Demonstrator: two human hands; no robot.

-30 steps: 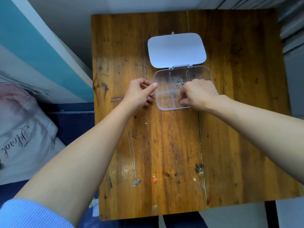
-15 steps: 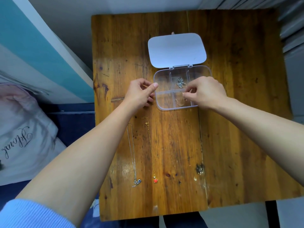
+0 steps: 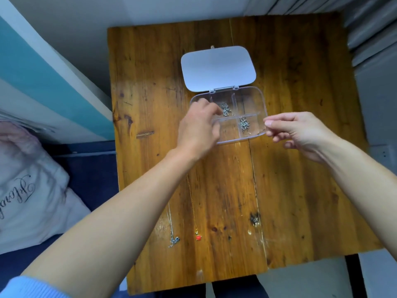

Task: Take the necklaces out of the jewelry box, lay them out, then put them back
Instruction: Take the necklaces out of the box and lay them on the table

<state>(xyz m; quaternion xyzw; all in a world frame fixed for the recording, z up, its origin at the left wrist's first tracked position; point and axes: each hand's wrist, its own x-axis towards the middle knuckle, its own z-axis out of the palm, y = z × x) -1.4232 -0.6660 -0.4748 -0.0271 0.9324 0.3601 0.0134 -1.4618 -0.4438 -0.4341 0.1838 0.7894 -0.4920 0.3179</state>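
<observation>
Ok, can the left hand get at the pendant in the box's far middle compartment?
Probably yes: the lid lies open, nothing covers the pendant, and the left hand hovers right beside it.

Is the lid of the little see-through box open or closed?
Open. The white lid lies flipped back on the table behind the clear box, and you can see the pendants inside its compartments.
</observation>
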